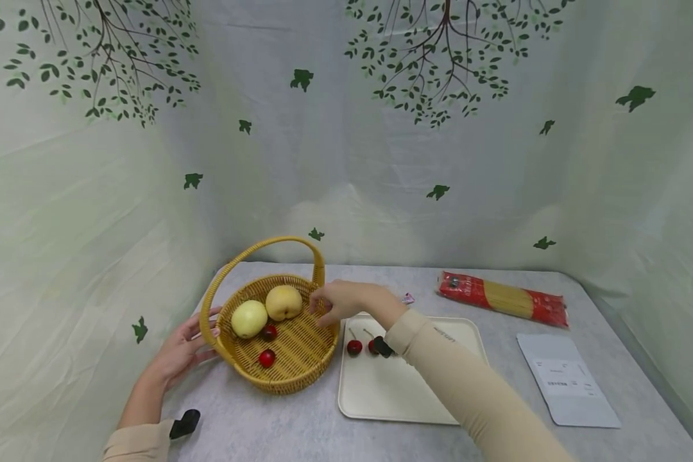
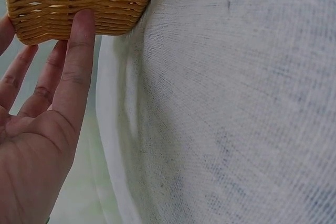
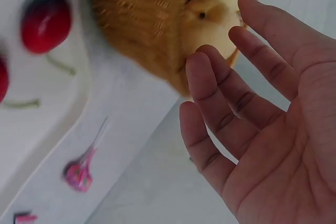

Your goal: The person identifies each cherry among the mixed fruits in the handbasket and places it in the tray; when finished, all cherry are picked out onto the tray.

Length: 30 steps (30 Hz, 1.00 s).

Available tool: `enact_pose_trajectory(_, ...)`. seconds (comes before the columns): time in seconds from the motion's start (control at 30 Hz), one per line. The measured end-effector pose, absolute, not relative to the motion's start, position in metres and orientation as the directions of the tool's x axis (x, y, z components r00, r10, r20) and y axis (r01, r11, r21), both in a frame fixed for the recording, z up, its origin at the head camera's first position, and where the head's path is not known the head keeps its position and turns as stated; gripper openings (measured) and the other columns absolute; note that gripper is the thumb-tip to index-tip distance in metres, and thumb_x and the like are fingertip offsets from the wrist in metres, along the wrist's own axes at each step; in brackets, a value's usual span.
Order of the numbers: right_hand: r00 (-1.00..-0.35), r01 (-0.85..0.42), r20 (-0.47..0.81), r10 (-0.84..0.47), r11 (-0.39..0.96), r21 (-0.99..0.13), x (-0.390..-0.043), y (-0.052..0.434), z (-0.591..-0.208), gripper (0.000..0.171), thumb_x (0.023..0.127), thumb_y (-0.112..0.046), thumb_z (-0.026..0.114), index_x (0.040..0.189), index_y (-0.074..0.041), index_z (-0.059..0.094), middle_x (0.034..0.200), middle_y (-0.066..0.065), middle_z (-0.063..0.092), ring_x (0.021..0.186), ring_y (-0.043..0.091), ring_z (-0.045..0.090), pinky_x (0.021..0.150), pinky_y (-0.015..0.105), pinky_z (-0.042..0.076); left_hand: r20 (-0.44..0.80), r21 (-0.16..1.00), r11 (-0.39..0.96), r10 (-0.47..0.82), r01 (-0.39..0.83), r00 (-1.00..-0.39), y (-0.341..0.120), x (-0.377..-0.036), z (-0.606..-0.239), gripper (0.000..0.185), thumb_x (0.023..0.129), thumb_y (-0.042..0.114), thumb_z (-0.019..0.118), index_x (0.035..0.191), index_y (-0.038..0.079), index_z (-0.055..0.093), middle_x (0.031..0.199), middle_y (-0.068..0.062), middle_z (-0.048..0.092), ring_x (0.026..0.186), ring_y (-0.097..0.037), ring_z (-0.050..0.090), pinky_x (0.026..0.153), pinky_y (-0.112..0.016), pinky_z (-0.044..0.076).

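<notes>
Right hand (image 1: 339, 301) open, fingers relaxed, empty, hovering over the wicker basket (image 1: 300, 375) rim beside two yellow pears (image 1: 265, 310). Left hand (image 1: 180, 350) flat, fingers straight against the basket's outer wall. Two cherries (image 1: 267, 346) lie inside; two more (image 1: 362, 347) on the cream tray (image 1: 404, 391) just right, on the tabletop (image 1: 300, 436).

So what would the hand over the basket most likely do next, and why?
Probably the right hand swings back to the tray for a cherry. Its fingers are spread and hold nothing above the basket, where two cherries already lie beside two pale fruits. Two more cherries wait on the tray, and the left hand steadies the basket's side.
</notes>
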State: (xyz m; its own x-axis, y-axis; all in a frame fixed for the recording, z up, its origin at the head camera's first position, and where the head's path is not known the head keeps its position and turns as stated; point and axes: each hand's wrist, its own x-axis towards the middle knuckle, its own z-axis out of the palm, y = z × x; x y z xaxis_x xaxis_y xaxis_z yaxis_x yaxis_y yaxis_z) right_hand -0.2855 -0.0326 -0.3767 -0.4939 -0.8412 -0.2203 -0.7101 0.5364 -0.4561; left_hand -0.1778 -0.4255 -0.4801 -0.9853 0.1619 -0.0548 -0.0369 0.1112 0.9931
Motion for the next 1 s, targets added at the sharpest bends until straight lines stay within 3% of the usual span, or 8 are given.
enact_pose_trajectory(0.2,-0.468,-0.715,-0.243,-0.85,0.525,-0.461,-0.282,-0.074,-0.381,0.034,0.102,-0.033,0.076,0.131,-0.015,0.071,0.122,0.008,0.072,0.092,0.009,0.058,0.079,0.025,0.05,-0.044,0.995,0.098,0.159,-0.029,-0.986,-0.426,-0.175,-0.478,0.058,0.112,0.013,0.057,0.165,0.009,0.035,0.136,0.021,0.061,0.118,-0.001,0.066,0.092,-0.033,0.063)
enact_pose_trajectory(0.4,-0.428,-0.704,-0.284,-0.858,0.514,-0.491,-0.278,-0.104,-0.387,0.033,0.102,-0.033,0.076,0.13,-0.018,0.071,0.115,-0.002,0.067,0.093,0.009,0.056,0.081,0.025,0.048,-0.027,0.997,0.082,0.156,-0.015,-0.987,-0.426,-0.173,-0.479,0.054,0.112,0.011,0.057,0.163,0.01,0.038,0.136,0.019,0.063,0.117,-0.004,0.068,0.091,-0.033,0.063)
enact_pose_trajectory(0.63,-0.404,-0.587,-0.374,-0.835,0.55,-0.593,-0.275,-0.123,-0.397,0.037,0.102,-0.028,0.076,0.135,-0.011,0.069,0.13,0.0,0.064,0.097,0.018,0.07,0.09,0.034,0.063,-0.038,0.995,0.092,0.146,-0.025,-0.988,-0.423,-0.174,-0.479,0.057,0.111,0.012,0.058,0.164,0.008,0.036,0.136,0.02,0.062,0.119,-0.003,0.067,0.093,-0.033,0.063)
enact_pose_trajectory(0.83,-0.403,-0.436,-0.467,-0.787,0.614,-0.658,-0.268,-0.135,-0.398,0.036,0.102,-0.023,0.077,0.135,-0.01,0.068,0.121,-0.001,0.061,0.107,0.021,0.07,0.098,0.041,0.063,-0.053,0.994,0.104,0.122,-0.04,-0.991,-0.422,-0.174,-0.478,0.06,0.111,0.013,0.059,0.165,0.007,0.034,0.135,0.018,0.061,0.117,-0.004,0.068,0.092,-0.033,0.063)
enact_pose_trajectory(1.0,-0.385,-0.359,-0.535,-0.752,0.656,-0.664,-0.262,-0.143,-0.397,0.037,0.103,-0.022,0.074,0.137,-0.01,0.066,0.107,-0.003,0.066,0.114,0.033,0.074,0.098,0.044,0.063,-0.068,0.99,0.129,0.107,-0.054,-0.992,-0.422,-0.174,-0.478,0.062,0.111,0.015,0.06,0.166,0.008,0.033,0.137,0.017,0.06,0.117,-0.004,0.067,0.093,-0.035,0.063)
